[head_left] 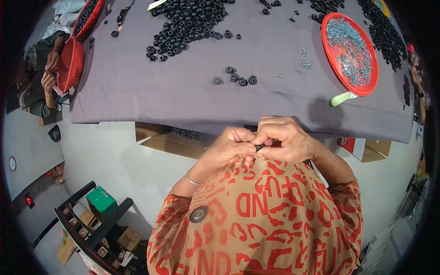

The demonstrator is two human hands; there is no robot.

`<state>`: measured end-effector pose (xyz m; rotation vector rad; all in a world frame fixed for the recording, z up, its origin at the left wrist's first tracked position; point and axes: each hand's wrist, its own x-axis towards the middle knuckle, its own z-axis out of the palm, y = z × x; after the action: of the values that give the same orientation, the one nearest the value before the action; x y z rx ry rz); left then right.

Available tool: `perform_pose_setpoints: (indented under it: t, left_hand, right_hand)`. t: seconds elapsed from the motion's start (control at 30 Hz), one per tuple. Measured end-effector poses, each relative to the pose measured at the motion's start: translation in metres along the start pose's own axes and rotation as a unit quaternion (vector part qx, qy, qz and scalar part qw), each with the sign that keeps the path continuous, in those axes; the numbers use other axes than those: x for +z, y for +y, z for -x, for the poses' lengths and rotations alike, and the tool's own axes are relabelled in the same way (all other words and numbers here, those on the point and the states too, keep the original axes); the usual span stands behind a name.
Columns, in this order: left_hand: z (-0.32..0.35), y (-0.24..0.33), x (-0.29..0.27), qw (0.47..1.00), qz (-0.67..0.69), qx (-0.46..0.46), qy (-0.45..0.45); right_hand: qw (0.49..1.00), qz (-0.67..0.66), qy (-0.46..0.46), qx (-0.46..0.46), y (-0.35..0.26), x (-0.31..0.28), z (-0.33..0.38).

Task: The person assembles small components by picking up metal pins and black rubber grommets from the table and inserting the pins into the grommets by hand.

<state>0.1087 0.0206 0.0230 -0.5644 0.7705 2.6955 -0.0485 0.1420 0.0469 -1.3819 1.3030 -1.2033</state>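
Observation:
My left hand (pixel 232 145) and my right hand (pixel 285 139) meet in front of my body, just off the near edge of the cloth-covered table. Between their fingertips is a small black plastic part (pixel 258 147), mostly hidden by the fingers. Both hands are closed in a pinch around it. Beyond them on the table lies a small group of black round parts (pixel 243 81). A large heap of similar black parts (pixel 192 27) spreads farther back. To the right rests a red plate (pixel 338 68) strewn with small silvery metal pieces (pixel 353 50).
A green-handled tool (pixel 343 98) sits by the red plate. Small black pieces (pixel 385 41) line the far right. Red baskets (pixel 69 68) stand at the left edge, beside another person's hands (pixel 49 73). Cardboard boxes (pixel 169 144) are under the table; a black shelf (pixel 96 229) stands lower left.

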Motion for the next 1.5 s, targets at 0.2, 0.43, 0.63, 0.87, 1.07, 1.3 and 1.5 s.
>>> perform_pose_setpoints:
  t: [0.2,0.43,0.63,0.87,1.07,1.3,1.5]
  left_hand:
    - [-0.001,-0.002,0.002,0.993,0.113,-0.010,-0.013]
    - [-0.016,0.020,0.002,0.856,-0.292,0.285,0.316]
    - [-0.041,0.041,-0.018,0.540,-0.628,0.433,0.355]
    - [-0.044,0.044,-0.017,0.515,-0.630,0.442,0.378]
    - [-0.061,0.097,-0.026,0.492,-0.659,0.437,0.365]
    - [-0.102,0.137,-0.035,0.375,-0.750,0.420,0.347]
    - [-0.099,0.140,-0.030,0.347,-0.755,0.444,0.334]
  right_hand:
    - [0.998,-0.004,0.039,-0.054,0.011,0.005,-0.003]
    - [0.951,0.159,0.264,-0.011,0.025,-0.019,-0.018]
    - [0.846,0.425,0.322,-0.002,0.051,-0.046,-0.018]
    - [0.829,0.436,0.350,-0.028,0.057,-0.041,-0.019]
    - [0.826,0.389,0.402,-0.064,0.059,-0.041,-0.016]
    - [0.829,0.362,0.423,-0.051,0.059,-0.043,-0.018]
    - [0.831,0.348,0.432,-0.044,0.058,-0.044,-0.018]
